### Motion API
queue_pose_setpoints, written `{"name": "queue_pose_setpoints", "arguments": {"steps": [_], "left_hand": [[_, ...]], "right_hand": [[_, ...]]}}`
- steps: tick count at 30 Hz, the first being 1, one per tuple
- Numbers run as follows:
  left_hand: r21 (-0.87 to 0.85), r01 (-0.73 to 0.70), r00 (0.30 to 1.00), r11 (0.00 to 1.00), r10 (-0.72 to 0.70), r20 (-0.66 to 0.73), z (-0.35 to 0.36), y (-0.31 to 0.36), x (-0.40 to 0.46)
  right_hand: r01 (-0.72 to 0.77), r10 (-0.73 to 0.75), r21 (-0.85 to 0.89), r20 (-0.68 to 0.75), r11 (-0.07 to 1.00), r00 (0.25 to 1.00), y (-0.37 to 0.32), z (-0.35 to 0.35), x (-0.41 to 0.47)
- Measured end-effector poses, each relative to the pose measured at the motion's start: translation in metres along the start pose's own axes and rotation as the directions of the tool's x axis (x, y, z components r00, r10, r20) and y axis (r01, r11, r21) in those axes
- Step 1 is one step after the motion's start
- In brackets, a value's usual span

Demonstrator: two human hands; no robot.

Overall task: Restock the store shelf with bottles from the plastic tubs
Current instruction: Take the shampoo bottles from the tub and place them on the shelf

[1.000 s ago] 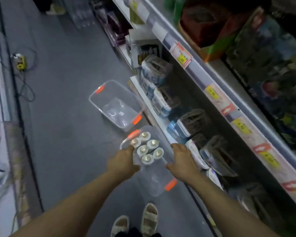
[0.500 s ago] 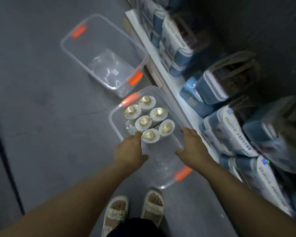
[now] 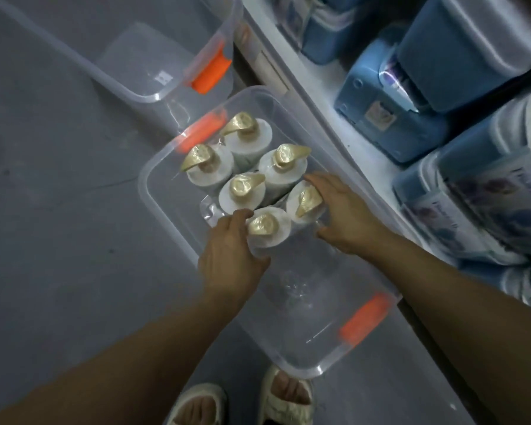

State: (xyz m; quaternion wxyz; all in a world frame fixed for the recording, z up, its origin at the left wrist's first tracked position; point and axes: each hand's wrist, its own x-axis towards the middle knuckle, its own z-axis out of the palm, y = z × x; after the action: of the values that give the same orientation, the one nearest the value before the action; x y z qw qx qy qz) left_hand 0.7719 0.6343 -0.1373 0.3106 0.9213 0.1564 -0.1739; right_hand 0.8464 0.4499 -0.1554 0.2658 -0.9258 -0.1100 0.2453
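Left hand (image 3: 230, 256): fingers curled round the nearest white gold-capped pump bottle (image 3: 269, 228).
Right hand (image 3: 344, 216): cupping the neighbouring white bottle (image 3: 307, 204).
Room: near half of the clear plastic tub (image 3: 307, 371) bare.

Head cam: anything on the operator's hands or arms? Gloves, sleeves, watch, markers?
Nothing worn. The left hand and the right hand are bare: no gloves, rings or markers show. Both forearms are bare up to the frame edge, with no sleeves, watch or wristband in view. The picture is dim, so small marks could be missed.

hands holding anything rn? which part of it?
Left hand grips the nearest bottle around its upper body, below the gold pump. Right hand wraps the adjacent bottle around its shoulder. Both bottles are in the tub.
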Motion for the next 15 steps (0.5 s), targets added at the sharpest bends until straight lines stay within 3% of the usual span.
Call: {"name": "queue_pose_setpoints", "arguments": {"steps": [9, 15], "left_hand": [[0.081, -0.013, 0.997, 0.997, 0.019, -0.074, 0.018, 0.000, 0.010], [0.072, -0.107, 0.991, 0.992, 0.112, -0.067, 0.021, -0.007, 0.011]], "right_hand": [[0.148, -0.136, 0.057, -0.176, 0.987, 0.975, 0.009, 0.019, 0.006], [-0.020, 0.011, -0.028, -0.300, 0.999, 0.954, 0.010, 0.038, -0.030]]}}
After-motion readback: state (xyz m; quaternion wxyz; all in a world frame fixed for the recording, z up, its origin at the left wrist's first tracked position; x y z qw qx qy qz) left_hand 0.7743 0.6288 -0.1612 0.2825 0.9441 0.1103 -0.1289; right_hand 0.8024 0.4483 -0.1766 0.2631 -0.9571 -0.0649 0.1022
